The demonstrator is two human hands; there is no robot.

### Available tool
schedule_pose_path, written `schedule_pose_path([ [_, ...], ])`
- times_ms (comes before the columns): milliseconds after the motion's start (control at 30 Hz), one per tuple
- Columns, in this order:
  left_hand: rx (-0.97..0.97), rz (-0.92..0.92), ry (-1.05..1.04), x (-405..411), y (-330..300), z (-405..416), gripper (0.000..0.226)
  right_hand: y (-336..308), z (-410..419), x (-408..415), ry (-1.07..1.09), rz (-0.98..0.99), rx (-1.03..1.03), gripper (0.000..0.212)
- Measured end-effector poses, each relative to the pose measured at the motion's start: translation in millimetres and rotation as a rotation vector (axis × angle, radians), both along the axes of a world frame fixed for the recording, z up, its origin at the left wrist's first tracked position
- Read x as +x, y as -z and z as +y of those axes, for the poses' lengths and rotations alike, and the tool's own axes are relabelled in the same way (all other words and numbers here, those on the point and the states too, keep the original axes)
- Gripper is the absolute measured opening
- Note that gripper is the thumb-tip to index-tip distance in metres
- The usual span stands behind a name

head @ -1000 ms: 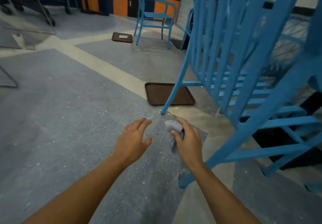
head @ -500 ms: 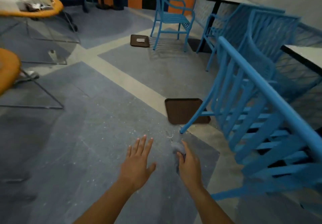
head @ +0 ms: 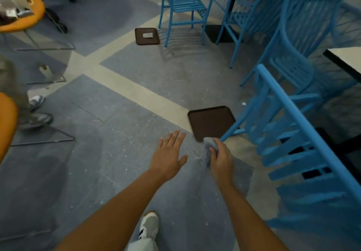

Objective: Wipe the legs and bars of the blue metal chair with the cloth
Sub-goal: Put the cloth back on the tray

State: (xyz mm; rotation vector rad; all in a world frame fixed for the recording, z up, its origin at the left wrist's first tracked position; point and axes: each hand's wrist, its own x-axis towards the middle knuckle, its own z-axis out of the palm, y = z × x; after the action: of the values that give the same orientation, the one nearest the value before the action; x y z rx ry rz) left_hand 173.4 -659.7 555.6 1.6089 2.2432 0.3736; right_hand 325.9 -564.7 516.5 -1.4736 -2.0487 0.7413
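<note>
Now, head view: looking down at the floor [head: 97, 125]
Right hand [head: 220, 158]: fingers curled round a bunched grey cloth [head: 210, 145], held above the floor just beside the near leg's foot
Left hand [head: 168, 153]: fingers spread wide and straight, holding nothing (palm down, beside the right hand)
Blue metal chair [head: 297, 133]: tilted at the right, its front leg touching down at the corner of a brown tray [head: 211, 120]
Other blue chairs [head: 185, 6]: upright farther back
</note>
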Motion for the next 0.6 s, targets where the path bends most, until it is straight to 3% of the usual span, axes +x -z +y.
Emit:
schedule_pose_path([
  [600, 0.024, 0.032, 0.427, -217, -52, 236, 0.063, -41, 161, -161, 0.374, 0.039, 0.042, 0.032],
])
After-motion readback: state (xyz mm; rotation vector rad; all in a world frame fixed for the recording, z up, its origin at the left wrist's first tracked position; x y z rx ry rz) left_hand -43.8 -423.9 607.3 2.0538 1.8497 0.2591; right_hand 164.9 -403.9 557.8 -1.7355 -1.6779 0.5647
